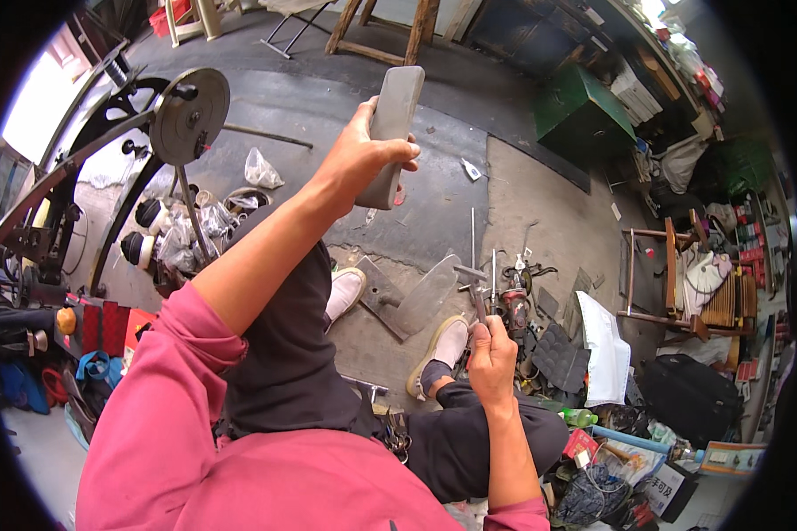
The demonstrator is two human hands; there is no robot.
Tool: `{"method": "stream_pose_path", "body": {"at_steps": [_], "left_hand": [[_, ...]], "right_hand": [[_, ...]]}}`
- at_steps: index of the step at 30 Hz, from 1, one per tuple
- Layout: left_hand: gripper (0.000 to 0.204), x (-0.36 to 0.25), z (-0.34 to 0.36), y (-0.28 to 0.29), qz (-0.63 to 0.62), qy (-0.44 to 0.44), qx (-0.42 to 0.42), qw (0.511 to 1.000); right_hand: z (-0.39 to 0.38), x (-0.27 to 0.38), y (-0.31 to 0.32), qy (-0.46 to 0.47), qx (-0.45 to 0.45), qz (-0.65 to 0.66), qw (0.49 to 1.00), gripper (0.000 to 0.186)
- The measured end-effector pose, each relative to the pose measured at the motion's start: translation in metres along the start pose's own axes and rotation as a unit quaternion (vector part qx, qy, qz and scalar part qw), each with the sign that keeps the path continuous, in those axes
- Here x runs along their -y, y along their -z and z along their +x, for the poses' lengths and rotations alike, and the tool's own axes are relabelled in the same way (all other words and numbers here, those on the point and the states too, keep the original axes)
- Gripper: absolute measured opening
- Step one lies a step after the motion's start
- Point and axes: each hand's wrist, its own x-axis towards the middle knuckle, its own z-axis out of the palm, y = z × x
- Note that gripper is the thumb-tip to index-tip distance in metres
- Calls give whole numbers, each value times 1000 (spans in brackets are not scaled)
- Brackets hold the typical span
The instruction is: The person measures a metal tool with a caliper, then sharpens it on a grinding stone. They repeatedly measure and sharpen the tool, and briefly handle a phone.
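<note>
My left hand [367, 159], with its arm stretched forward, grips a long grey rectangular block [394, 128] with rounded corners. The fingers wrap one long edge and the thumb crosses its face; the block is held up above the floor. Low on the right, my right hand [493, 358] is closed around the handle of a small hammer [472, 276], its head pointing away from me. On the floor between my shoes lies a flat grey metal plate [425, 296], with another dark plate [376, 288] beside it. Hammer and block are well apart.
A hand-cranked machine with a large wheel [190, 115] stands at the left. Plastic bags and parts lie below it. At the right are a red power tool [515, 310], a white sheet [602, 350], a green box [584, 115] and a wooden folding chair [669, 265].
</note>
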Motion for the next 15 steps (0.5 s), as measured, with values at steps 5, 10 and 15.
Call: {"method": "stream_pose_path", "body": {"at_steps": [5, 10, 15], "left_hand": [[98, 8, 2, 0, -82, 41, -5, 996], [91, 14, 8, 0, -111, 20, -3, 994], [92, 12, 2, 3, -119, 17, -2, 993]], "right_hand": [[6, -7, -7, 34, 33, -64, 997, 25], [5, 2, 4, 25, 24, -68, 997, 21], [4, 8, 6, 111, -97, 58, 987, 27]]}}
